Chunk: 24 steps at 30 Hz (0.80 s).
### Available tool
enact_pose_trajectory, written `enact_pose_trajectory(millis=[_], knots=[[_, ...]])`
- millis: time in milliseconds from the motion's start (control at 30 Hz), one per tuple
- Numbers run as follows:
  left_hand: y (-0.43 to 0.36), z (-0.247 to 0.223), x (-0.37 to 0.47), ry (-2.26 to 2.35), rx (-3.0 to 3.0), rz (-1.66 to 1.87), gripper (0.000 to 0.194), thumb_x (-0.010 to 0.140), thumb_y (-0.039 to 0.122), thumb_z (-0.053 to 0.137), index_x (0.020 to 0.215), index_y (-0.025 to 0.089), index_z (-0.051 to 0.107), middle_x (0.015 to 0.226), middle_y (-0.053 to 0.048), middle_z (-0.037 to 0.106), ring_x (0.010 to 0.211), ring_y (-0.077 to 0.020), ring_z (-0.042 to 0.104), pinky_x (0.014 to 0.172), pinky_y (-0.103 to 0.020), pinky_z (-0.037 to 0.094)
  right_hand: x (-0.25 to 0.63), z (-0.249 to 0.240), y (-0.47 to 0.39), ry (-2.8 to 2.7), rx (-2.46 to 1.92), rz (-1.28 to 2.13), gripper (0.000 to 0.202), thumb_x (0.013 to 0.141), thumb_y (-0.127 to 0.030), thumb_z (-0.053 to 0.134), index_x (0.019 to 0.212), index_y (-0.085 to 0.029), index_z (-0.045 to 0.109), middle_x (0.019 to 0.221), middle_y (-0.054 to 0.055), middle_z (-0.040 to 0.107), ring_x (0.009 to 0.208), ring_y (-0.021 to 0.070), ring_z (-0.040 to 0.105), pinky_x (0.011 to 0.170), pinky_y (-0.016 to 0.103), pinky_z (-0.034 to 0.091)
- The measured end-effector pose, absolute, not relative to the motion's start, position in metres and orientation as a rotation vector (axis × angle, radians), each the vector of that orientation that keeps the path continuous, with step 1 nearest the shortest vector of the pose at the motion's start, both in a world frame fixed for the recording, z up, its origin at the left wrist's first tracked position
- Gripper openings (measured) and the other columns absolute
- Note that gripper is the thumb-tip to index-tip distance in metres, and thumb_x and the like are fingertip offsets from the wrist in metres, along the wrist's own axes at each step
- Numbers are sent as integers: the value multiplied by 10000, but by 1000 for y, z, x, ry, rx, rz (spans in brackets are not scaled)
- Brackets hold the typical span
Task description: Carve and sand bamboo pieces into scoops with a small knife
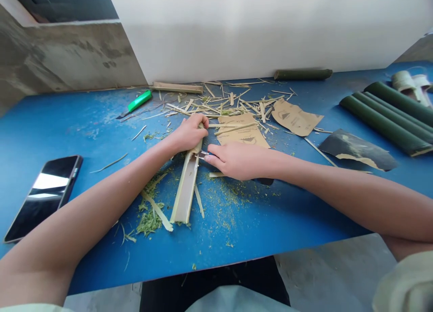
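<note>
A split bamboo piece (184, 190) lies lengthwise on the blue table, its pale hollow side facing up. My left hand (191, 132) is closed around its far end. Just to the right, my right hand (233, 160) grips a knife (202, 155), whose blade tip touches the bamboo near its middle joint. Part of a dark handle shows below my right palm. Green shavings (149, 221) and a peeled strip (158, 210) lie left of the bamboo's near end.
A phone (43, 197) lies at the left, a green cutter (139, 101) behind my left arm. Bamboo splinters (216, 106) and sandpaper sheets (296, 117) are scattered at the back. Dark green bamboo pieces (389, 122) and a curved dark piece (356, 149) lie at the right.
</note>
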State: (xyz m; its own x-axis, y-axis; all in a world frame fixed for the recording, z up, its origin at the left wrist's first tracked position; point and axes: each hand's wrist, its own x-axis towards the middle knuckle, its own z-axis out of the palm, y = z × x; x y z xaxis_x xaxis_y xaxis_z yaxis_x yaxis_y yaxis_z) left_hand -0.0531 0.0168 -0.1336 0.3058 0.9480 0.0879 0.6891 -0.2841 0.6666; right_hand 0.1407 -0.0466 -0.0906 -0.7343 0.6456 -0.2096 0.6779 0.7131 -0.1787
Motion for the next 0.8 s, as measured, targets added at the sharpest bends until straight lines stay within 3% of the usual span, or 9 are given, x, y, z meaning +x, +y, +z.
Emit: enact_pose_trajectory(millis=[167, 400, 533, 633, 700, 800], knots=[[15, -132, -51, 1486, 2047, 658, 141, 797, 142, 552, 885, 248, 524, 1174, -52, 654, 1218, -259, 571, 1225, -519, 367, 139, -88, -48, 2749, 1095, -425, 484, 1137, -461, 250, 1126, -190, 650, 1015, 127, 784, 789, 237, 684, 652, 335, 363], [17, -132, -51, 1469, 2041, 663, 148, 776, 151, 579, 876, 250, 531, 1162, -42, 665, 1221, -265, 579, 1224, -522, 371, 138, -90, -59, 2798, 1084, -131, 508, 1140, -391, 219, 1226, -125, 644, 977, 168, 781, 754, 257, 673, 661, 344, 346], [17, -133, -53, 1446, 2044, 671, 125, 787, 181, 578, 884, 250, 537, 1167, -43, 669, 1247, -268, 581, 1234, -516, 365, 143, -86, -57, 2789, 1055, -195, 521, 1142, -437, 211, 1206, -142, 635, 964, 158, 776, 753, 257, 672, 650, 348, 329], [15, -132, -54, 1431, 2035, 697, 111, 796, 196, 564, 889, 251, 539, 1163, -44, 682, 1228, -276, 582, 1223, -537, 370, 145, -83, -63, 2767, 1149, -250, 496, 1103, -558, 365, 1265, -145, 587, 954, 137, 774, 764, 266, 682, 626, 339, 317], [13, -131, -55, 1431, 2019, 702, 114, 788, 195, 559, 887, 248, 538, 1159, -48, 686, 1215, -283, 583, 1213, -544, 378, 146, -82, -70, 2798, 1217, -184, 467, 1068, -529, 487, 1305, -134, 560, 968, 137, 776, 800, 273, 693, 631, 333, 313], [12, -129, -56, 1437, 2003, 698, 119, 789, 191, 556, 896, 240, 540, 1164, -52, 678, 1214, -283, 586, 1208, -535, 387, 145, -84, -76, 2861, 1221, 41, 402, 1104, -446, 426, 1286, -121, 579, 994, 166, 777, 832, 277, 700, 642, 340, 295]])
